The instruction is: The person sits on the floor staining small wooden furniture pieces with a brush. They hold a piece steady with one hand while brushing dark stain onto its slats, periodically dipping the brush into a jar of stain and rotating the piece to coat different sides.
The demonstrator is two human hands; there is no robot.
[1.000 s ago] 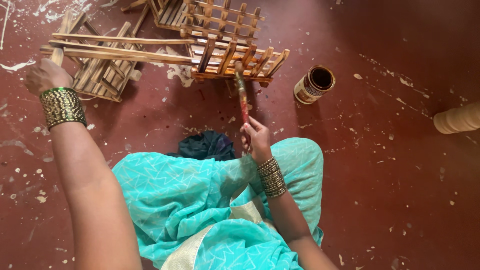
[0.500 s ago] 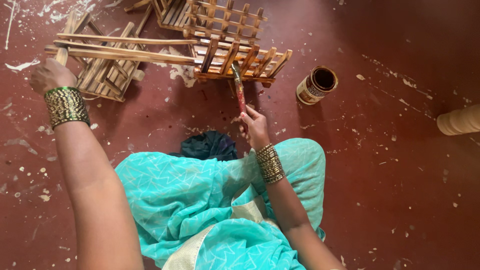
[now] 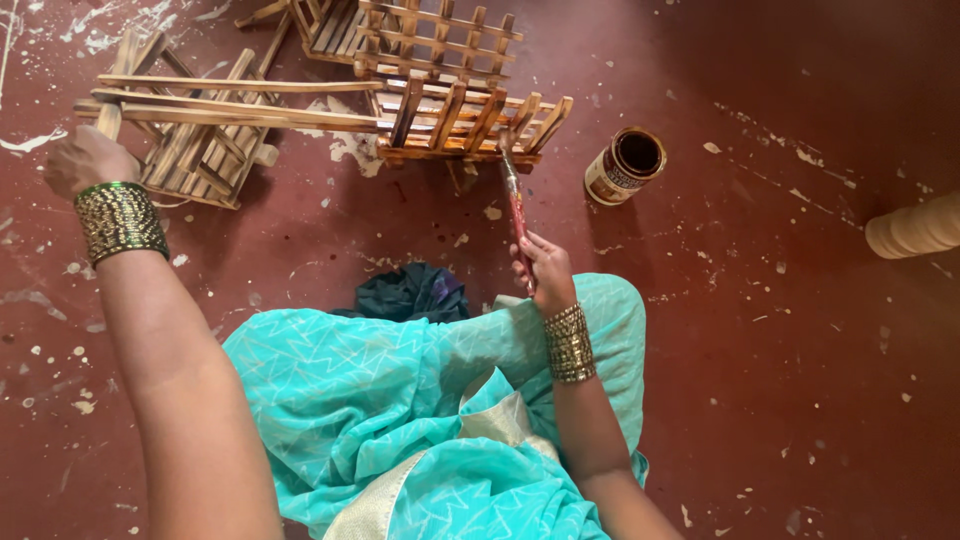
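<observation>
Here the right hand (image 3: 545,272) pinches a paintbrush (image 3: 514,195) whose tip touches the wooden rack (image 3: 455,115) ahead.

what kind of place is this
Likely a home craft workspace on the floor: a paint-splattered red floor, slatted wooden racks being coated, and an open tin, with a brush in the right hand.

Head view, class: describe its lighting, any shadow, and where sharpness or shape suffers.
Head view: soft, even light on the red floor, darkening toward the upper right corner; no harsh glare. The wooden rack, brush in the right hand and tin are fairly sharp. The left hand and its forearm loom large at the near edge, stretched by the wide lens.
</observation>
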